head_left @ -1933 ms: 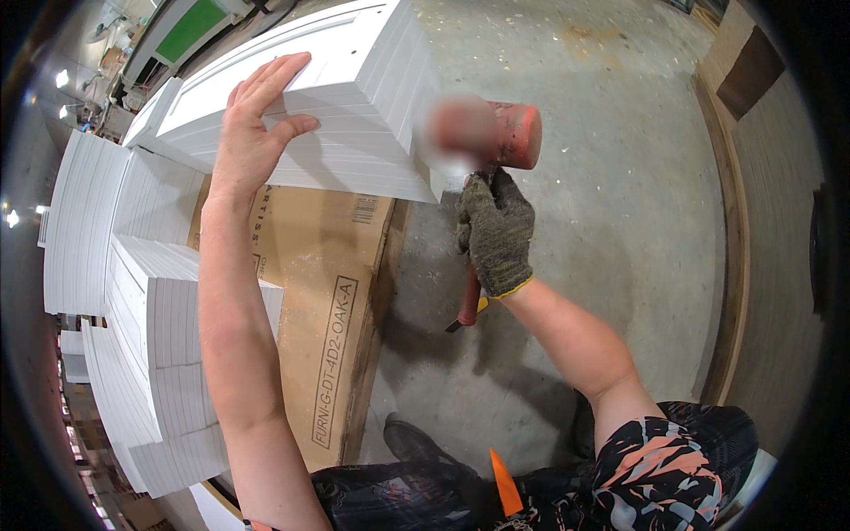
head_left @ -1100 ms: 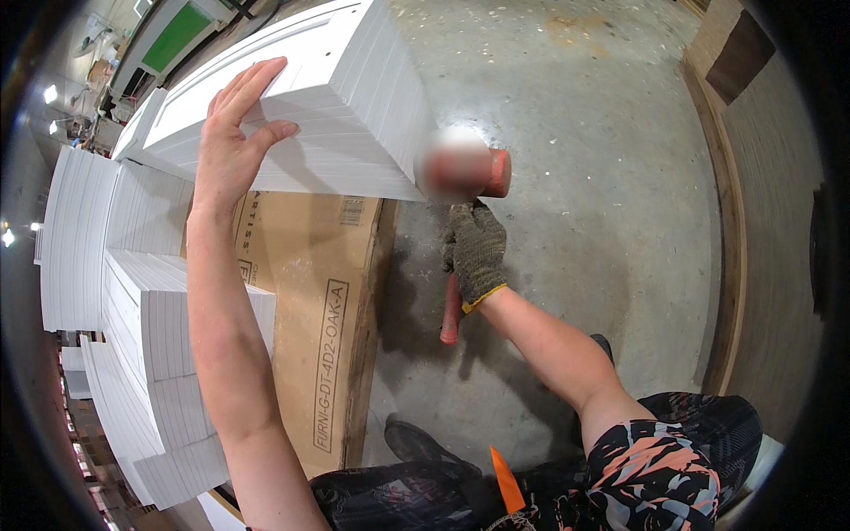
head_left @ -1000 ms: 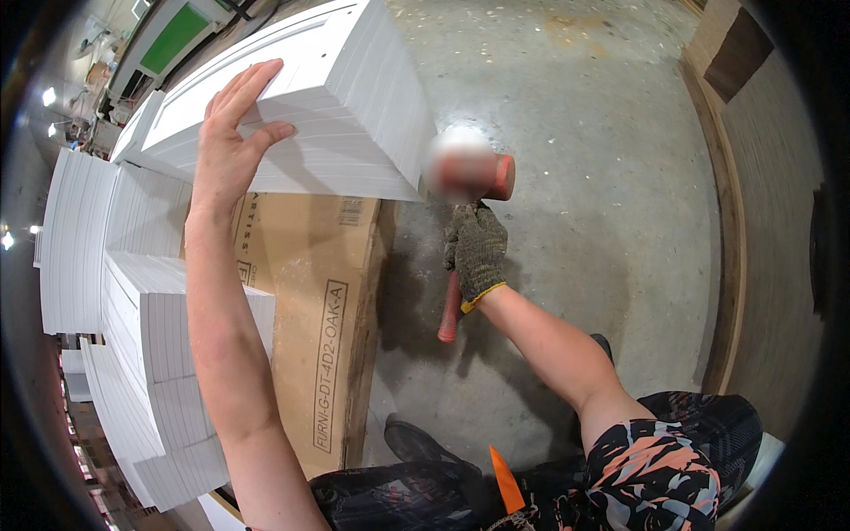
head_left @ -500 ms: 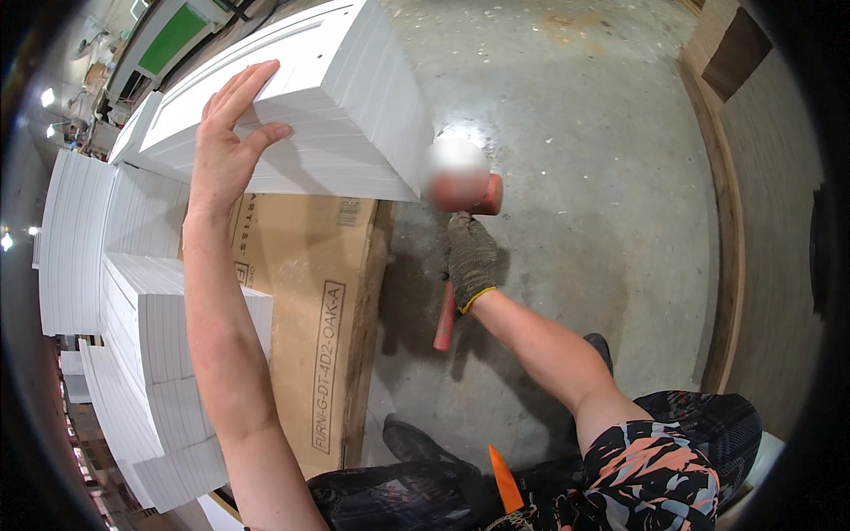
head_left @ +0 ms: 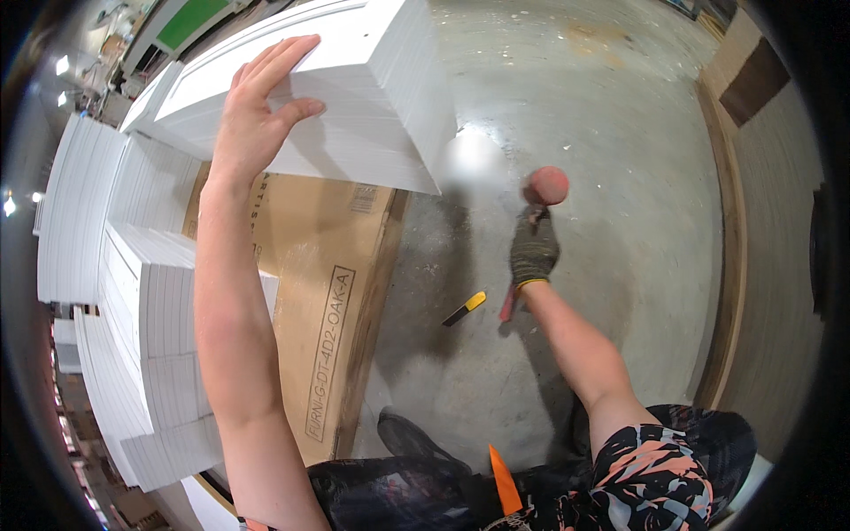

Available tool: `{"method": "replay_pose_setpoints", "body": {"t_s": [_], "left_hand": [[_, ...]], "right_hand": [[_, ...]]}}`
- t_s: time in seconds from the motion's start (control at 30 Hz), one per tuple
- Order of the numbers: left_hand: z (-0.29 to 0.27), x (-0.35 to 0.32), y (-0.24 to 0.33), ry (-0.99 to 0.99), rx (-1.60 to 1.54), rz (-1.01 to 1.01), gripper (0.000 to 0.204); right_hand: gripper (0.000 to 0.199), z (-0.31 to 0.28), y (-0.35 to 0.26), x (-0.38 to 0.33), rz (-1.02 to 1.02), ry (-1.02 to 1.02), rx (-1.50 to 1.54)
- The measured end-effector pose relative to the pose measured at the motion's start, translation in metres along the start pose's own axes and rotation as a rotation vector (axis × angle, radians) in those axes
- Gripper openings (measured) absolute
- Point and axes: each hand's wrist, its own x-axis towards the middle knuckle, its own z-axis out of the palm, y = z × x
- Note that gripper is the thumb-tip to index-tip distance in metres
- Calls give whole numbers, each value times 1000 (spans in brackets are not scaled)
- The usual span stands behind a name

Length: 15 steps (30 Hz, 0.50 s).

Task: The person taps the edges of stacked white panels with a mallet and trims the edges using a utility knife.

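Note:
My bare left hand [head_left: 263,117] rests on the near upper edge of a tall stack of white panels [head_left: 354,124], fingers spread over the top and thumb against the side. In a dark knitted glove with a yellow cuff, my right hand [head_left: 535,248] grips a red-headed mallet [head_left: 548,185] by its handle. The handle's end pokes out below the glove. Held out over the floor, the mallet is apart from the stack, on its right side. Beneath the stack is a brown cardboard box [head_left: 301,239].
A yellow and black utility knife [head_left: 467,307] appears on the grey concrete floor [head_left: 637,177] left of the mallet handle. More white panel stacks [head_left: 164,292] stand at the left. Along the right runs a wooden board edge [head_left: 722,177]. My shoe [head_left: 416,438] is beside the box.
The mallet in my right hand has swung right, away from the stack's side. The utility knife now shows on the floor. My left hand keeps its place on the panels while the view shifts.

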Motion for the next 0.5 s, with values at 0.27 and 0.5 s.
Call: {"method": "replay_pose_setpoints", "body": {"t_s": [0.27,0.5], "left_hand": [[0,0,-6,6,40,23,70],[-1,-1,-5,9,49,35,69]], "right_hand": [[47,-24,61,3,-551,168,-489],[34,-23,0,-58,-1293,-779,-76]]}}
